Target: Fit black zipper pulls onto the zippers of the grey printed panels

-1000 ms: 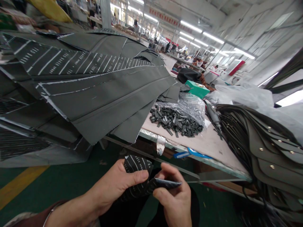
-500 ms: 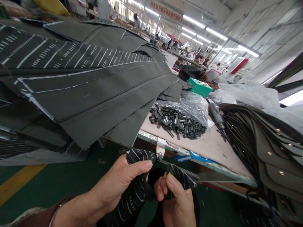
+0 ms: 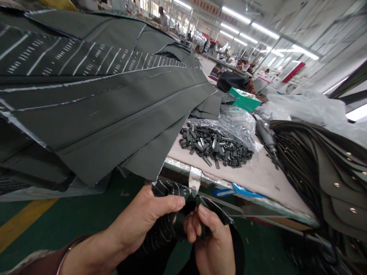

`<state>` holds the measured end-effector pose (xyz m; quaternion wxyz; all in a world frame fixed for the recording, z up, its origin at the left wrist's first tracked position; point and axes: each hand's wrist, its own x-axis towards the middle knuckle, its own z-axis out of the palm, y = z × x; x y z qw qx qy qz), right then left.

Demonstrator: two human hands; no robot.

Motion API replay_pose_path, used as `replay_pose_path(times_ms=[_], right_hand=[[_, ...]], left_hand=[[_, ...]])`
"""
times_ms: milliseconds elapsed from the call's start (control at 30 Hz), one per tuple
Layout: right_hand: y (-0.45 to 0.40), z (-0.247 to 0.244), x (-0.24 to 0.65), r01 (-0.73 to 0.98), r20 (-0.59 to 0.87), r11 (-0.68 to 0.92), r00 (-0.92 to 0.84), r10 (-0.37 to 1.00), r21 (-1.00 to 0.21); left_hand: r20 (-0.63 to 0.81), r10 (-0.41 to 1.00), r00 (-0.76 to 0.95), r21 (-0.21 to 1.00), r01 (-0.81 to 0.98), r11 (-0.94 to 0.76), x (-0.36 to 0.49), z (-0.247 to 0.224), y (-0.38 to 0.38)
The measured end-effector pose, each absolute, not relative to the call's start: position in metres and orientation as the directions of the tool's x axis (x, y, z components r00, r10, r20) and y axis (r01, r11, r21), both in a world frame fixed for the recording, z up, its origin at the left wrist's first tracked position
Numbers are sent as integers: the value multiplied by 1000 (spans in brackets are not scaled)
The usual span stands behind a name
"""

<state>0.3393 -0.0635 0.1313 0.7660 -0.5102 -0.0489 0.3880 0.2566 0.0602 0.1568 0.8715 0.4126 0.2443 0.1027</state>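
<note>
In my left hand (image 3: 149,214), thumb pressed on top, is a dark printed fabric piece (image 3: 169,189) with white lettering and stripes. Part of it hangs down below that hand toward my lap. My right hand (image 3: 210,229) pinches another dark section (image 3: 215,210) with a pale edge; whether it belongs to the same piece I cannot tell. Both hands are close together, just off the front edge of the table (image 3: 243,179). Above my left hand, a stack of dark grey panels (image 3: 114,114) with white-marked edges overhangs the table.
Small dark metallic pieces (image 3: 218,147) lie heaped beside a clear plastic bag (image 3: 237,122). A grey hand tool (image 3: 266,135) rests next to dark flaps with metal studs (image 3: 323,164). Behind them stands a green box (image 3: 243,100). Blue tape (image 3: 243,191) marks the table edge.
My right hand has shifted slightly left, closer to my left hand, with the fabric still pinched. The view has turned a little, so the panels appear farther left.
</note>
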Motion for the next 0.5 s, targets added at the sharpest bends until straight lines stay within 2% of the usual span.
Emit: replay_pose_path(times_ms=[133,300,500], right_hand=[[-60,134,339,-550,-327,173,689,647,-817],[-58,136,339,-547,-327,165,687,649,-821],[-56,138,339,-560,-334,173,683,650,-810]], left_hand=[[-318,334,888,754,23,657,258,158,60],[-260,186,948,753,79,653,260,162,61],[-301,195,933,769,117,628,265,163,60]])
